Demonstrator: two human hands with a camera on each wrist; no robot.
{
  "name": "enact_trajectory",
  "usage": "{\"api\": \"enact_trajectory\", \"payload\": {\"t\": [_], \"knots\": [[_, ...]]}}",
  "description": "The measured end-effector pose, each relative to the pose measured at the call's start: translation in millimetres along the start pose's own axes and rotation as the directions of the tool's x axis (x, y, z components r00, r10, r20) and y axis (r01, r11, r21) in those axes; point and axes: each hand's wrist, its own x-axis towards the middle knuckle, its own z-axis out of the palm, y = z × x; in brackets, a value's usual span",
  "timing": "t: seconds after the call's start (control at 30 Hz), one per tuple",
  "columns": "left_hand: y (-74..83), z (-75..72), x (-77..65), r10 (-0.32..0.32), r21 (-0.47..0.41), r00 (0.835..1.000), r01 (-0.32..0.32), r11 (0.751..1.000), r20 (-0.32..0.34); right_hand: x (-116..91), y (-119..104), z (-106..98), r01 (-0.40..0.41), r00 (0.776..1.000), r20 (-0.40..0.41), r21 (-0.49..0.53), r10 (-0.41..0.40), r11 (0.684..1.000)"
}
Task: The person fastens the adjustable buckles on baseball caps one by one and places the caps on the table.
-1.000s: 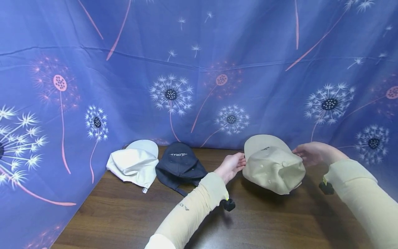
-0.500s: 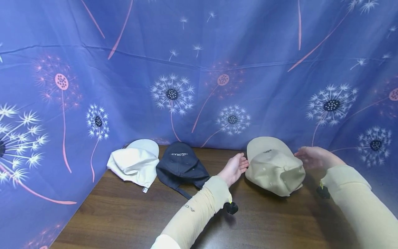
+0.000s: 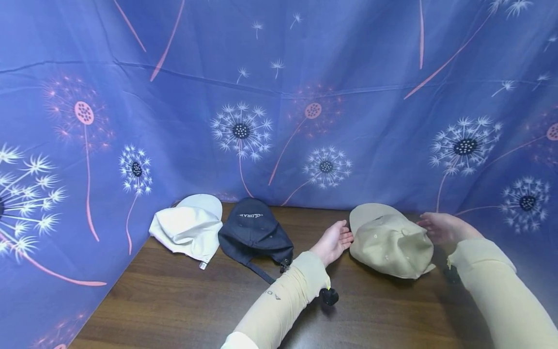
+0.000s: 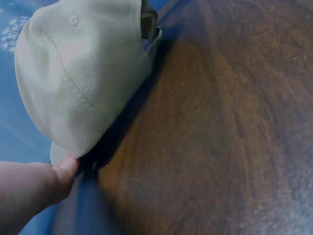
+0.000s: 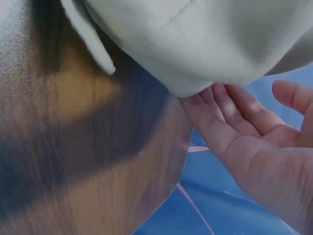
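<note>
A beige baseball cap (image 3: pixel 392 245) sits on the wooden table toward the right, brim facing the back curtain, crown partly dented. My left hand (image 3: pixel 332 242) is at its left side, fingers loosely extended and touching the edge near the brim. The left wrist view shows that hand (image 4: pixel 36 183) against the cap's lower corner, most fingers hidden. On the other side, my right hand (image 3: pixel 446 228) holds straight fingers toward the cap. Close up in the right wrist view, those fingertips touch the cap's underside (image 5: pixel 215 49), thumb spread apart from it.
A white cap (image 3: pixel 187 230) and a black cap (image 3: pixel 255 228) with white lettering lie side by side at the left, brims toward the back. A blue dandelion-print curtain (image 3: pixel 279 106) borders the wooden table (image 3: pixel 183 310) at the back and sides.
The beige cap has come down and slightly toward me and right, onto the table. Both hands moved down with it, and the left one shifted a little right. The other caps stayed put.
</note>
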Motion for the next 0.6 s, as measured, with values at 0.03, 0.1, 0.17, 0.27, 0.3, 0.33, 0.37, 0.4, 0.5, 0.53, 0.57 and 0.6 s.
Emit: {"api": "enact_trajectory", "payload": {"t": [0.03, 0.1, 0.17, 0.27, 0.3, 0.33, 0.37, 0.4, 0.5, 0.53, 0.57, 0.6], "knots": [[-0.7, -0.1, 0.1, -0.001, -0.001, 1.0, 0.001, 1.0, 0.004, 0.1, 0.3, 1.6, -0.008, 1.0, -0.009, 0.002, 0.008, 1.0], [-2.4, -0.3, 0.4, -0.003, 0.002, 1.0, 0.003, 1.0, 0.006, 0.0, 1.5, 3.6, -0.025, 0.999, -0.031, 0.02, 0.025, 0.999], [-4.4, -0.8, 0.3, -0.009, 0.005, 1.0, 0.009, 1.0, 0.008, -1.3, 1.6, 5.0, -0.05, 0.999, -0.022, -0.002, 0.049, 0.999], [-7.1, -1.8, 0.2, -0.021, 0.015, 1.0, 0.021, 1.0, 0.001, -1.8, 1.8, 5.9, -0.072, 0.997, 0.01, -0.063, 0.072, 0.995], [-7.7, -2.0, -0.1, -0.022, 0.023, 1.0, 0.022, 0.999, -0.001, -2.3, 1.7, 6.3, -0.074, 0.997, 0.025, -0.076, 0.076, 0.994], [-8.1, -2.3, -0.2, -0.023, 0.024, 1.0, 0.023, 0.999, -0.004, -2.4, 1.6, 6.7, -0.071, 0.997, 0.037, -0.093, 0.075, 0.993], [-8.5, -2.4, -0.1, -0.022, 0.027, 1.0, 0.022, 0.999, -0.005, -2.6, 1.5, 7.6, -0.069, 0.996, 0.044, -0.1, 0.074, 0.993], [-8.8, -2.6, 0.1, -0.02, 0.027, 1.0, 0.021, 0.999, -0.007, -2.6, 1.6, 8.6, -0.064, 0.996, 0.05, -0.099, 0.069, 0.993], [-9.1, -2.7, 0.2, -0.014, 0.028, 1.0, 0.015, 0.999, -0.01, -3.3, 2.5, 12.1, -0.063, 0.996, 0.05, -0.071, 0.067, 0.995], [-9.2, -2.6, 0.1, -0.016, 0.026, 1.0, 0.016, 1.0, -0.009, -3.8, 3.3, 12.9, -0.059, 0.997, 0.048, -0.068, 0.062, 0.996], [-9.2, -2.3, 0.0, -0.017, 0.029, 1.0, 0.017, 0.999, -0.007, -4.6, 4.1, 13.4, -0.054, 0.997, 0.052, -0.068, 0.058, 0.996], [-8.9, -2.0, -0.4, -0.019, 0.032, 1.0, 0.019, 0.999, -0.007, -5.6, 4.8, 13.8, -0.051, 0.998, 0.038, -0.069, 0.054, 0.996]]}}
